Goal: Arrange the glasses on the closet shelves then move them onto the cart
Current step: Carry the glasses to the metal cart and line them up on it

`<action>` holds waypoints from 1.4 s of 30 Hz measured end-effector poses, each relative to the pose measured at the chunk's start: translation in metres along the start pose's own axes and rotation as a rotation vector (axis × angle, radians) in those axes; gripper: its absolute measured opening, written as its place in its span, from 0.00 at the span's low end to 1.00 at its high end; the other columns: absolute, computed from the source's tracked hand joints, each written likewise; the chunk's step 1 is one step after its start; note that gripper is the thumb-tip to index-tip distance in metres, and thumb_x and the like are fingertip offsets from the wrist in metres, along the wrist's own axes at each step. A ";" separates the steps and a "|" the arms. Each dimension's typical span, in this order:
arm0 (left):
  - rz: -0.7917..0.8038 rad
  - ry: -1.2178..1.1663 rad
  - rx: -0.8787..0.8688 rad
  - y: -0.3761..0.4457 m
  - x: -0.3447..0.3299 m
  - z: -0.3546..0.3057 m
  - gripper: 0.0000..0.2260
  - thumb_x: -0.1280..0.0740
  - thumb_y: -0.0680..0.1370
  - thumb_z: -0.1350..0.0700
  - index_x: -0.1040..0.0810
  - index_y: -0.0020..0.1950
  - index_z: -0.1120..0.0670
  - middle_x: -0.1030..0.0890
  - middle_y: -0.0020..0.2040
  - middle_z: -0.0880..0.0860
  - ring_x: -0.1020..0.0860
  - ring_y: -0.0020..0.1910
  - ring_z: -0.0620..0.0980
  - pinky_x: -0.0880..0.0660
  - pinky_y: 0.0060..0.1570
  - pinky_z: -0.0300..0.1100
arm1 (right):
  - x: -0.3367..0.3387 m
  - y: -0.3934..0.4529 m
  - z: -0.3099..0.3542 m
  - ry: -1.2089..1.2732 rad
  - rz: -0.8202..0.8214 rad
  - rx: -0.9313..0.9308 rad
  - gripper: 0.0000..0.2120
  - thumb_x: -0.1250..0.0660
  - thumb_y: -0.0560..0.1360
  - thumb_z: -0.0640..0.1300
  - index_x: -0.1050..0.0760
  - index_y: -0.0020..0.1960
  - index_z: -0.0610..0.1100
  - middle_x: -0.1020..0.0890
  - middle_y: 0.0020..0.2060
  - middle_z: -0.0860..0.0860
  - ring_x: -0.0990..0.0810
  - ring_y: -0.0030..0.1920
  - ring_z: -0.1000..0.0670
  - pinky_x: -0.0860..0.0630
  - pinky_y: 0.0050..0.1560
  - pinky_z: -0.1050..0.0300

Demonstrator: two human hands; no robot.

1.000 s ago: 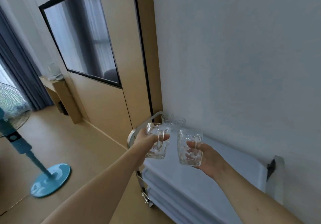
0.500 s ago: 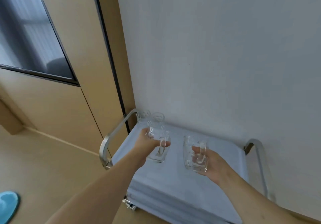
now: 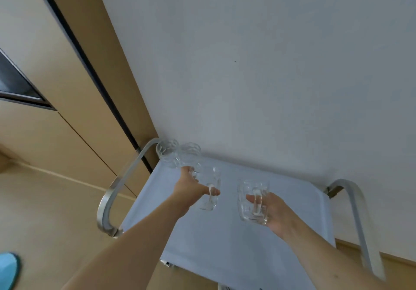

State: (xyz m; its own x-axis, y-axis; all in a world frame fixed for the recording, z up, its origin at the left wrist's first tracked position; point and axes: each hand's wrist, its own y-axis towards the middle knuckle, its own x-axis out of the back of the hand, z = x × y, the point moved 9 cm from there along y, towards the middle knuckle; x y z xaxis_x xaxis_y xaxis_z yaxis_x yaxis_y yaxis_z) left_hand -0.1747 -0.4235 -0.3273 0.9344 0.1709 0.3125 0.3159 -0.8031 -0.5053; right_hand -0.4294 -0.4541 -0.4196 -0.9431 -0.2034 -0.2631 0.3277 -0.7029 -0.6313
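Above the cart (image 3: 225, 240), the left hand (image 3: 189, 190) gripped its mug (image 3: 208, 188) nearer the two parked glasses (image 3: 177, 154) than the right hand (image 3: 275, 213), curled round another mug (image 3: 252, 202).

Cart (image 3: 225, 240) stands against wall (image 3: 270, 64), w/ a curved handle at each end: left handle (image 3: 117, 190), right handle (image 3: 358, 217). Two glasses (image 3: 177, 155) sit side by side on cart top in far-left corner, by the wall. Left hand (image 3: 191, 188) holds a mug (image 3: 208, 187) over cart's left part, just in front of those glasses. Right hand (image 3: 273, 213) holds a second mug (image 3: 252, 202) over cart's middle, right of the first, apart from it. Wood panels (image 3: 67, 109) left of wall; floor (image 3: 45, 222) left of cart
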 end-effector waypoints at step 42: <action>-0.063 0.498 -0.267 0.093 -0.078 0.035 0.43 0.21 0.66 0.54 0.43 0.73 0.47 0.29 0.67 0.50 0.31 0.67 0.54 0.28 0.63 0.48 | 0.058 0.042 -0.003 -0.473 -0.333 0.245 0.49 0.15 0.56 0.34 0.35 0.59 0.72 0.21 0.52 0.66 0.22 0.53 0.61 0.25 0.50 0.62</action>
State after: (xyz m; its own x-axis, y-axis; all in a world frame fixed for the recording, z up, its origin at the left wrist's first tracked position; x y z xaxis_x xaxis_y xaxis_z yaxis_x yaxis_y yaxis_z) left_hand -0.2122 -0.4916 -0.4265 0.7041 -0.0147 0.7099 0.2554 -0.9277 -0.2724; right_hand -0.4701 -0.4930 -0.4638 -0.9337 -0.1865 0.3057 0.0421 -0.9049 -0.4235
